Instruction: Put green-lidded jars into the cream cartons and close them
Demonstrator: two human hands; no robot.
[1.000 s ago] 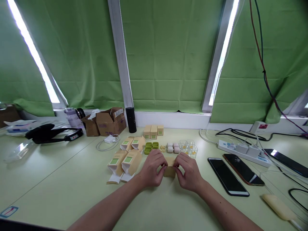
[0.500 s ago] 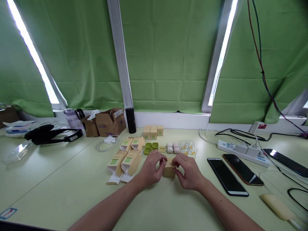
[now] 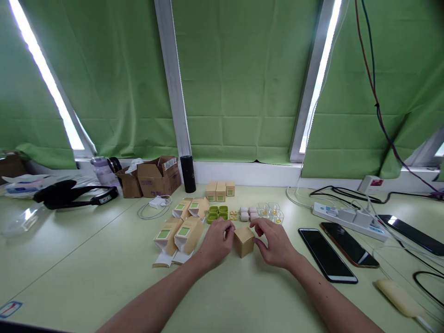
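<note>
A small closed kraft cardboard box point(image 3: 243, 242) stands on the table between my hands, one corner facing me. My left hand point(image 3: 218, 238) has its curled fingertips against the left side of the box. My right hand point(image 3: 274, 241) grips at the right corner, thumb and bent forefinger touching it. Just beyond are green square cups point(image 3: 218, 214), tiny yellow pieces point(image 3: 233, 215), pale pink and white blocks point(image 3: 249, 213) and clear containers with yellow bits point(image 3: 271, 212). Several open kraft boxes with green labels point(image 3: 189, 232) lie to the left.
Three upright small boxes point(image 3: 220, 191) stand at the back near a black cylinder point(image 3: 188, 174) and a larger carton point(image 3: 159, 177). On the right lie phones point(image 3: 328, 255), a power strip point(image 3: 350, 220), cables and a cream-coloured device point(image 3: 400, 298). A black strap point(image 3: 76, 196) lies far left.
The small box has turned so that a corner now faces me, and its top looks flat. My fingers have moved from over its top to its sides.
</note>
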